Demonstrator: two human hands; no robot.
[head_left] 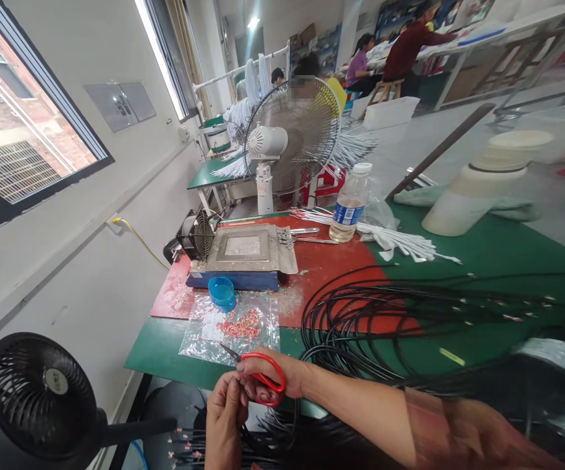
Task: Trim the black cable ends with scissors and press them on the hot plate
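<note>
My right hand [287, 369] is closed round a pair of scissors [281, 386] with red handles, its dark pointed blades aimed up and left. Close against it, my left hand [224, 408] pinches what looks like the end of a black cable; the fingers hide most of it. Below my hands hangs a bundle of black cables [184, 450] with stripped, coppery-red ends. Just beyond the scissors lies a clear plastic bag [192, 333] with many small red and yellow scraps [243, 326] on it. A blue round cup [222, 295] sits at its far edge.
Coiled black cables [331, 320] cover the table's [160, 343] right half. Behind the bag stands a soldering pot-like heated box [241, 251] with a small fan [197, 235]. A bottle [348, 205], white wires [404, 241] and a large fan [267, 143] stand farther back; a black fan [38, 398] is at left.
</note>
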